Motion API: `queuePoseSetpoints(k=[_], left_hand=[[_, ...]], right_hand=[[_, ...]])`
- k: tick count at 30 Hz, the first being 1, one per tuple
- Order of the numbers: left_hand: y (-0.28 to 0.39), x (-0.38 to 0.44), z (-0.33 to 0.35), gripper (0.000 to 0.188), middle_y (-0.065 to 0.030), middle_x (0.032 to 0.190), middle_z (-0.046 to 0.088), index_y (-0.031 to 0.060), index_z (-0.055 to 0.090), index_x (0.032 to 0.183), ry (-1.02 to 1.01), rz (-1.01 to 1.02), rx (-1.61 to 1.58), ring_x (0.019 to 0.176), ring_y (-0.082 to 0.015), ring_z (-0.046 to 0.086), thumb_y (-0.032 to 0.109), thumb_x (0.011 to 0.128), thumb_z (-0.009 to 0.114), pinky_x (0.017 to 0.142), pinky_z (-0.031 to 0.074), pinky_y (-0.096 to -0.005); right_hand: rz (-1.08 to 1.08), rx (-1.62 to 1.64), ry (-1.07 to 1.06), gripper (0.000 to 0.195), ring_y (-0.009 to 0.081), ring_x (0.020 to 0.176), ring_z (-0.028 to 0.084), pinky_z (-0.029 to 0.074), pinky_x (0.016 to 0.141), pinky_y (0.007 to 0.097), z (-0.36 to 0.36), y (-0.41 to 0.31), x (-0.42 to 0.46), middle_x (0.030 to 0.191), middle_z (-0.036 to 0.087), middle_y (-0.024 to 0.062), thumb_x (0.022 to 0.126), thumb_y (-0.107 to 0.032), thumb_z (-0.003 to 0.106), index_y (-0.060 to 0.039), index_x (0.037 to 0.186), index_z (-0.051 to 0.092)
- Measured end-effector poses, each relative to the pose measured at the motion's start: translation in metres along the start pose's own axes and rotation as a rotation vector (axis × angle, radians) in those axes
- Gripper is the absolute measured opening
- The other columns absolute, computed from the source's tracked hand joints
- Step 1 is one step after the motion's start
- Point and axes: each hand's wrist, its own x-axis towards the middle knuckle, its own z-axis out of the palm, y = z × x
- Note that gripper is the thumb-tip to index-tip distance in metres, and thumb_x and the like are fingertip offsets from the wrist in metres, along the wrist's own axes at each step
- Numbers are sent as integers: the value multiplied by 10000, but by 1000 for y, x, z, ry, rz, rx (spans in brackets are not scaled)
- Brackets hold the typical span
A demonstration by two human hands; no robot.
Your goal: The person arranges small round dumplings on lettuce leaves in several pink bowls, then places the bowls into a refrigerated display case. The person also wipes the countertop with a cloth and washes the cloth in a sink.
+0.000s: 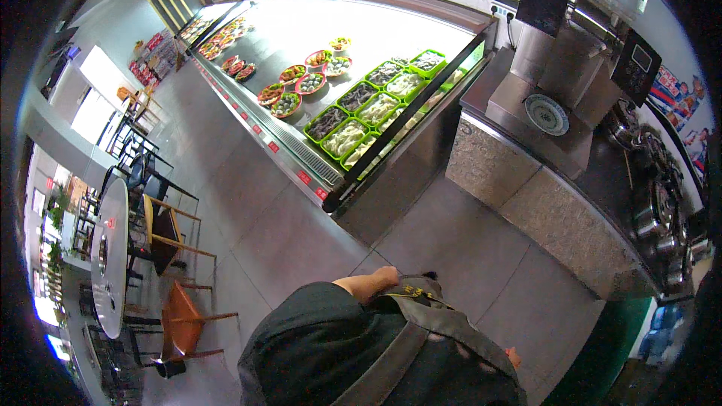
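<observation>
My left hand (pixel 386 277) is at the front of my body, beside the upper edge of a grey apron (pixel 414 316) worn over a dark shirt; its fingers are too unclear to read. Of my right hand (pixel 513 357) only a small part shows past the apron's right edge, the rest hidden by my body. Beyond the tiled floor, a lit refrigerated display case (pixel 316 180) holds green plastic baskets (pixel 378 108) of pale and dark food and several plates of food (pixel 286 104). To the right, a patterned plate (pixel 546 115) lies on a stainless steel machine on the counter.
At the left stand a round table (pixel 110 259), an orange chair (pixel 181 320) and wooden-armed chairs (pixel 163 237). The display case's corner juts toward me. A stone-faced counter (pixel 541 197) with metal pots (pixel 657 208) runs along the right. Stacked boxes (pixel 155 59) stand at the far left.
</observation>
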Motion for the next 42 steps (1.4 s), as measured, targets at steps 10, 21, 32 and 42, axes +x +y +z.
queuePoseSetpoints(k=[10, 21, 32, 42], left_hand=[[207, 116, 32, 268, -160, 877, 646, 5, 651, 843, -271, 202, 169, 792, -315, 616, 253, 757, 596, 651, 486, -436], [681, 204, 70, 260, -177, 959, 626, 16, 605, 995, -200, 697, 720, 890, -334, 604, 183, 856, 463, 756, 476, -453], [940, 92, 204, 308, -173, 843, 635, 22, 645, 987, -487, 1025, 518, 723, -297, 608, 259, 840, 513, 646, 480, -431], [1182, 24, 338, 316, -183, 1048, 619, 14, 605, 1084, -502, 1060, 762, 955, -328, 594, 209, 869, 482, 811, 461, -418]], right_hand=[[64, 197, 207, 280, 195, 464, 459, 361, 375, 332, -198, -42, 55, 573, 492, 92, 861, -225, 497, -46, 645, 500], [157, 792, 855, 254, 190, 458, 455, 360, 378, 330, -464, 17, -50, 578, 493, 94, 847, -169, 511, -39, 628, 498], [-15, 1611, 1017, 237, 185, 451, 451, 359, 382, 328, -605, 76, -87, 583, 493, 96, 832, -113, 525, -33, 611, 495], [-98, 1082, 808, 324, 195, 438, 494, 384, 409, 335, -929, -119, 91, 569, 546, 102, 896, -273, 538, -40, 673, 573]])
